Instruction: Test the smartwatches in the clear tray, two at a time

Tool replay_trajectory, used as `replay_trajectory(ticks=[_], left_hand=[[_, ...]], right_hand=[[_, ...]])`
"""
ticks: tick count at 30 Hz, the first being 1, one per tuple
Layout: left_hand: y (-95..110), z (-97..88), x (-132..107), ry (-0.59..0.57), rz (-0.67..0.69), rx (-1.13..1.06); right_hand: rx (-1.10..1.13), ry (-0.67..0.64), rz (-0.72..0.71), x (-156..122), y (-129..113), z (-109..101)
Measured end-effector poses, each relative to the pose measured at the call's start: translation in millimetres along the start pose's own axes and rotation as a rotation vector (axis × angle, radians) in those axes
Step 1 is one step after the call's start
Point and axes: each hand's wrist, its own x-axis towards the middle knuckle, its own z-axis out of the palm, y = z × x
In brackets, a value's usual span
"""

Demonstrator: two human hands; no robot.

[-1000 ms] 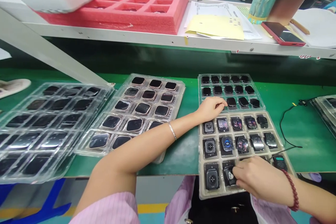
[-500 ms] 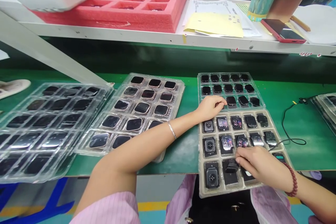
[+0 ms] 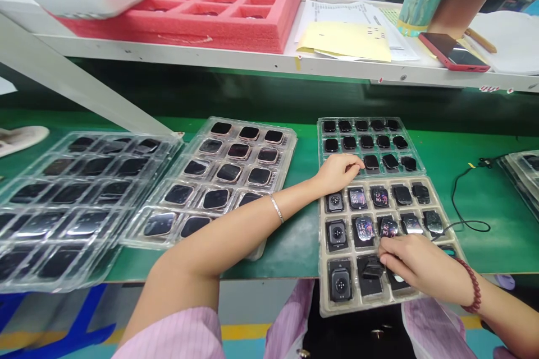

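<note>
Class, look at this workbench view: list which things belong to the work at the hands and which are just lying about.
Part of the work: right hand at a tilted smartwatch in a beige tray; left hand beside a clear tray of black watch screens.

Lying about: red phone, yellow folder, black cable.

- a black smartwatch [image 3: 372, 267], tilted, pinched by the right hand [image 3: 423, 262] above the middle compartment of the bottom row
- a beige plastic tray [image 3: 321, 258] with three rows of compartments
- watches with colourful lit faces [image 3: 364, 229], lying face up in the tray
- watches with round back sensors [image 3: 337, 232], lying face down along its left side
- a clear plastic tray [image 3: 357, 118] just beyond, holding rows of small black watch parts
</note>
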Motion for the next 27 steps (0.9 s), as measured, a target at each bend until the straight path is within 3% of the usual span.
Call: replay_trajectory(ticks=[3,7,13,18,22,27], left_hand=[[0,0.3,0,-0.001,0.002,-0.006],[0,-0.1,1,0.002,-0.045,-0.056],[-4,-0.8,6,0.055,-0.221,-0.309],[-9,-0.4,10,0.114,-0.283,-0.486],[-9,-2.2,11,0.108,-0.31,-0.52],[-5,-5.9,11,0.117,-0.385,-0.547]], right_hand=[[-0.024,0.006,-0.011,-1,-1,2],[-0.123,0.108,-0.058,5,0,5],[-0.144,0.371,-0.193,59,-6,-15],[-0.223,0.341,-0.179,101,-11,-24],[0.017,0.366,-0.199,103,-8,-31],[-0.005,0.342,-0.135,109,4,-30]])
